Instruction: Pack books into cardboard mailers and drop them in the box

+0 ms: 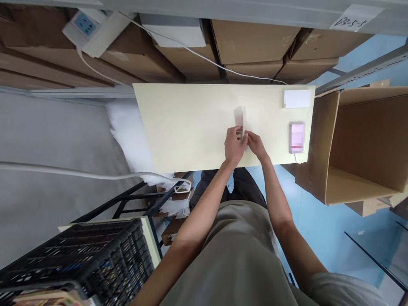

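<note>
Over the cream tabletop [185, 123] both hands meet at a thin, pale, partly see-through sheet [239, 117] that stands up from the fingers. Whether it is paper or a plastic bag I cannot tell. My left hand [234, 145] is closed on its lower part, fingers curled around the near end. My right hand [256, 144] pinches at the sheet's lower right edge, its fingertips close to the left thumb. The sheet's bottom is hidden by the fingers.
A white box [297, 99] and a phone with a blurred screen [296, 138] lie at the table's right end. Beyond stands an open cardboard box [333, 148]. Cartons and a power strip [95, 32] line the back shelf. A black crate [117, 255] sits at lower left.
</note>
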{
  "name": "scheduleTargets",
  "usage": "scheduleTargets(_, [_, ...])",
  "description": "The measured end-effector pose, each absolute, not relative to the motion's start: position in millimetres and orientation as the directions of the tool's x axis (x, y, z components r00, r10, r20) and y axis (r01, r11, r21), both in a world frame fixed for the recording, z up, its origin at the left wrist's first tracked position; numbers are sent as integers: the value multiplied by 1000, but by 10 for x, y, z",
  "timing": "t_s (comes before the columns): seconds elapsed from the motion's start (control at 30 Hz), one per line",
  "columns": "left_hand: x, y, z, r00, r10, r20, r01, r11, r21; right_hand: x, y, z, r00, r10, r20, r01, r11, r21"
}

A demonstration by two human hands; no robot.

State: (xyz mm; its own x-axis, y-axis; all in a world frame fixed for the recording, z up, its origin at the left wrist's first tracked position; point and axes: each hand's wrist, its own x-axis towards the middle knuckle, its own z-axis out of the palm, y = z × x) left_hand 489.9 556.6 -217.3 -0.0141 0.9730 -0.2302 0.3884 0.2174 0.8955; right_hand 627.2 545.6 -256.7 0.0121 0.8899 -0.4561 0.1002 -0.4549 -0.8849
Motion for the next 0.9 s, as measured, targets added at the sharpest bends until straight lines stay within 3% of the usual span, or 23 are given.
scheduleTargets(0.13, [5031,5616,-2279,100,960,-263,405,202,892,6390,5375,-2419,278,887,-367,205,-429,-880])
scheduleTargets(0.27, [4997,5636,-2386,136,949,-284,476,189,859,6468,5296,-2464,381,870,-313,383,-456,-803])
scheduleTargets(0.4, [4882,5651,-2502,-88,883,-461,450,448,772,6454,5245,-2641,465,844,-265,563,-514,-647])
scheduleTargets(0.53, [4834,5747,-2598,-119,755,-644,258,650,714,6394,5231,-2738,455,852,-260,614,-511,-601])
scheduleTargets(0.73, [4937,5805,-2594,59,762,-645,76,641,764,6517,5240,-2658,378,873,-308,589,-484,-648])
scheduleTargets(0.9, [4732,5730,-2457,160,727,-668,-225,685,693,6553,5283,-2403,336,872,-355,269,-450,-851])
